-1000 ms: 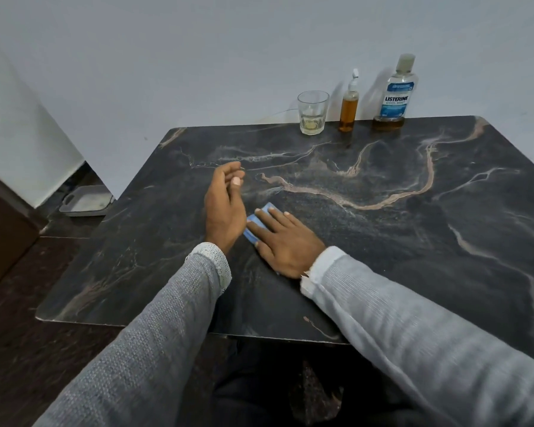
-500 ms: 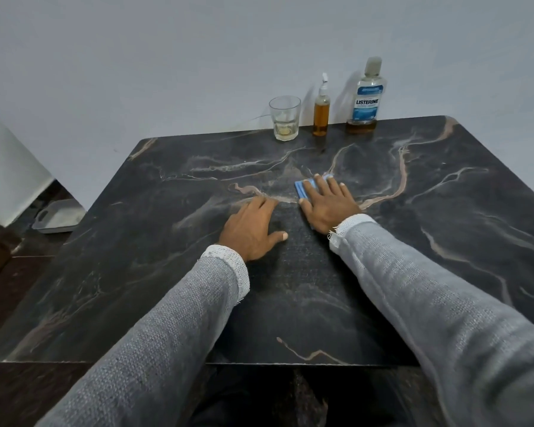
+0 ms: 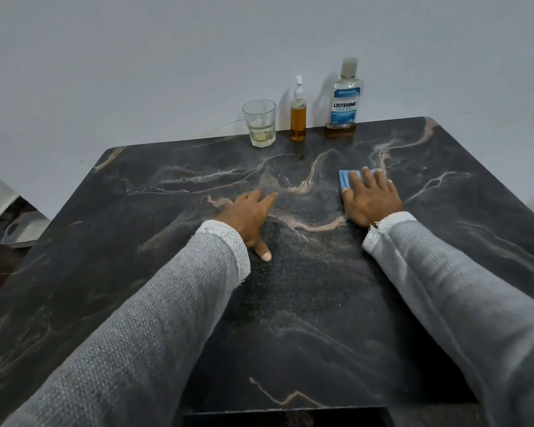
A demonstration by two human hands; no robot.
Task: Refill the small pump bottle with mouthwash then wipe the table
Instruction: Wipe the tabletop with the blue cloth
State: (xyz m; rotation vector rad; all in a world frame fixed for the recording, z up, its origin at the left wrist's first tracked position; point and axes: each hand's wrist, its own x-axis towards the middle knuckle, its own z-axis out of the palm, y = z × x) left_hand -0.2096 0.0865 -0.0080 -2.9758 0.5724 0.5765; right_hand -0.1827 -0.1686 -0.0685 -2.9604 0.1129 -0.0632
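My right hand (image 3: 371,199) presses flat on a folded blue cloth (image 3: 345,179) on the dark marble table (image 3: 305,318), right of the middle; only the cloth's left part shows past the fingers. Flat on the tabletop near the centre lies my left hand (image 3: 249,219), fingers apart, holding nothing. At the far edge against the wall stand the small pump bottle (image 3: 298,114) filled with amber liquid and, to its right, the Listerine mouthwash bottle (image 3: 345,101) with a little amber liquid at the bottom.
A clear glass (image 3: 259,123) with a little pale liquid stands left of the pump bottle. A grey tray (image 3: 25,231) lies on the floor beyond the table's left edge. A white wall rises directly behind the table.
My right hand has slid the blue cloth from the near left toward the far right of the table. My left hand turned palm-down and came to rest on the tabletop.
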